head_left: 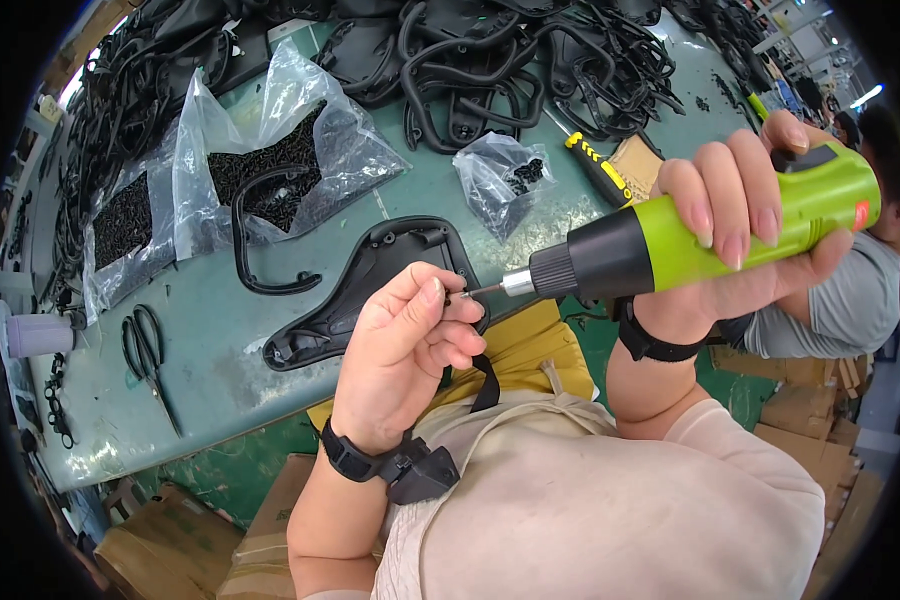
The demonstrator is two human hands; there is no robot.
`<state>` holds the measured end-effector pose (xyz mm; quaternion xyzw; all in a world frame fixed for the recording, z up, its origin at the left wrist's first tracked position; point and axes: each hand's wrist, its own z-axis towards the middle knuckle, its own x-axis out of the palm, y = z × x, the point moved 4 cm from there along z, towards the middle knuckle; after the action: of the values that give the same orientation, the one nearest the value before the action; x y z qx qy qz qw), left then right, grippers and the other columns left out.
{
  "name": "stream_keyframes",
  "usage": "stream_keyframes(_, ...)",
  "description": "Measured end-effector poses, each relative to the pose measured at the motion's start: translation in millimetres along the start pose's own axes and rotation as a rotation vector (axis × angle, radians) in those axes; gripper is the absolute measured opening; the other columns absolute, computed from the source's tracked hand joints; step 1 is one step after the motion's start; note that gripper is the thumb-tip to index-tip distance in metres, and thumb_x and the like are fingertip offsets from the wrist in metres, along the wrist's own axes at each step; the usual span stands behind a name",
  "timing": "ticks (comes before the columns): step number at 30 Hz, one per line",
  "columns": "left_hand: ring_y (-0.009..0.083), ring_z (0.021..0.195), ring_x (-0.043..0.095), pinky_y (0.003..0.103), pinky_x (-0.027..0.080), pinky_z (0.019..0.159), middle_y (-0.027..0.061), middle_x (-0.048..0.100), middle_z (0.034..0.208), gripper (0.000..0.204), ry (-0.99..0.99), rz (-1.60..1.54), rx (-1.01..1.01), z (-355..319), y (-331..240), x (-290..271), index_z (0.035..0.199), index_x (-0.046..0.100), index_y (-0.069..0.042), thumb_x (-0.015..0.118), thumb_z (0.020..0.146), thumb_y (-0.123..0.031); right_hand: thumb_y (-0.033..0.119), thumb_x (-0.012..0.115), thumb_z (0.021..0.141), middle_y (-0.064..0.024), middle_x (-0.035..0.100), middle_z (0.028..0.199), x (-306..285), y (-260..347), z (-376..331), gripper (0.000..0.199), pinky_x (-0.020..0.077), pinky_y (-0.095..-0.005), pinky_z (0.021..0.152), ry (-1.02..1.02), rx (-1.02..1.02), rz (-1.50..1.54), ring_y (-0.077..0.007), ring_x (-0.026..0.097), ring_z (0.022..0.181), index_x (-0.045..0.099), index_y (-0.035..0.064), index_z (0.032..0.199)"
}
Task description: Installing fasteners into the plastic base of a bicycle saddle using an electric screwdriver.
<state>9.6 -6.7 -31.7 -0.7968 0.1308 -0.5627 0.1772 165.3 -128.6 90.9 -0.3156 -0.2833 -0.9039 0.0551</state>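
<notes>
My right hand [735, 205] is wrapped round a green and black electric screwdriver [660, 255], holding it almost level, its bit pointing left. At the bit's tip, my left hand [390, 345] pinches a small dark screw [453, 298] between thumb and fingers; the fingers partly hide it. Just beyond the left hand, a black molded plastic shell [340, 300], wide at one end and narrow at the other, lies on the green table [210, 350]. A curved black trim strip [242, 240] rests to its left.
Clear bags of small black screws [270, 165] lie at the far left, with a smaller bag [505, 180] nearer the middle. Scissors [148, 360] lie at left. A yellow-black hand tool [598, 165] lies beyond the screwdriver. Black parts [470, 70] pile up behind. Another person [830, 300] is at right.
</notes>
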Motion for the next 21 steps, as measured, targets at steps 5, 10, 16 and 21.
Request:
stream_keyframes(5, 0.0078, 0.060, 0.050, 0.019, 0.041, 0.053, 0.0029, 0.059, 0.078, 0.019, 0.069, -0.202, -0.028, 0.2, 8.4, 1.1, 0.101, 0.056, -0.004, 0.050, 0.099, -0.022, 0.036, 0.064, 0.082, -0.0027, 0.052, 0.075, 2.8, -2.7, -4.3, 0.046, 0.0427, -0.0308, 0.063, 0.067, 0.007, -0.027, -0.0153, 0.053, 0.060, 0.042, 0.0070, 0.110)
stream_keyframes(10, 0.0062, 0.056, 0.042, 0.019, 0.036, 0.051, 0.0006, 0.055, 0.073, 0.020, 0.072, -0.257, -0.039, -0.3, 15.0, 3.8, 0.099, 0.056, -0.005, 0.048, 0.100, -0.023, 0.040, 0.064, 0.083, -0.0026, 0.053, 0.076, 5.2, -6.2, -7.1, 0.046, 0.0441, -0.0308, 0.063, 0.138, 0.006, -0.093, -0.0155, 0.054, 0.059, 0.044, 0.0076, 0.109)
stream_keyframes(16, 0.0049, 0.059, 0.038, 0.020, 0.034, 0.053, -0.0017, 0.051, 0.075, 0.020, 0.068, -0.399, -0.014, 3.4, 26.2, 14.8, 0.104, 0.055, -0.007, 0.047, 0.101, -0.024, 0.040, 0.068, 0.082, -0.0048, 0.063, 0.076, 29.5, 7.8, -17.4, 0.049, 0.0543, -0.0291, 0.058, 0.476, -0.049, -0.434, -0.0169, 0.065, 0.062, 0.045, 0.0071, 0.111)
stream_keyframes(21, 0.0050, 0.063, 0.041, 0.020, 0.035, 0.059, -0.0025, 0.051, 0.077, 0.017, -0.069, -0.437, 0.157, 11.3, 27.7, 6.6, 0.107, 0.054, -0.007, 0.049, 0.100, -0.022, 0.039, 0.070, 0.083, -0.0070, 0.064, 0.079, 34.9, -13.2, -35.9, 0.050, 0.0560, -0.0307, 0.059, 0.516, -0.150, -0.570, -0.0189, 0.066, 0.064, 0.044, 0.0076, 0.113)
